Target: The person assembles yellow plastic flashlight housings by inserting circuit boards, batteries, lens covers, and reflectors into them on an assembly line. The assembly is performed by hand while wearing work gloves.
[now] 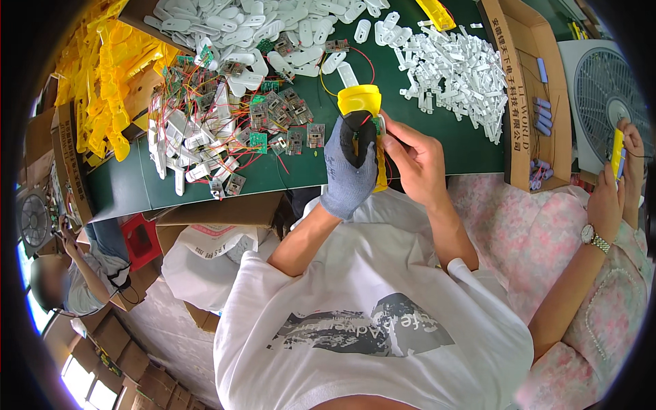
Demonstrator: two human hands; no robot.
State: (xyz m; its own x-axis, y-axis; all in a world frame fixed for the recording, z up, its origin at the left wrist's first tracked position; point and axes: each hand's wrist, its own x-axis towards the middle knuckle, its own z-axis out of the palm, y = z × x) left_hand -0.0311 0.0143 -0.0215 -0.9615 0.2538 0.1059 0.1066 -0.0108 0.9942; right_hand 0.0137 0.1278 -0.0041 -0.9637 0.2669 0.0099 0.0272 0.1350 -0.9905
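Note:
My left hand point(350, 171), in a grey knit glove with black on the fingers, grips a yellow plastic housing point(359, 100) just over the table's near edge. The housing's rounded, wider end points away from me, and its lower part shows below the glove. Bare, my right hand point(417, 158) has its thumb and forefinger closed at the housing's right side. A small greenish part and red wire show between the hands; the fingertips partly hide them. Just beyond the housing lies a white oval plastic piece point(347, 75).
Circuit boards with wires point(273, 113) lie heaped at left on the green table point(137, 188). White oval covers point(225, 31) and small white clips point(454, 75) form piles behind. A cardboard tray point(509, 89) holds purple cells. At right, a co-worker's hands point(611, 188) hold a yellow piece near a fan point(608, 82).

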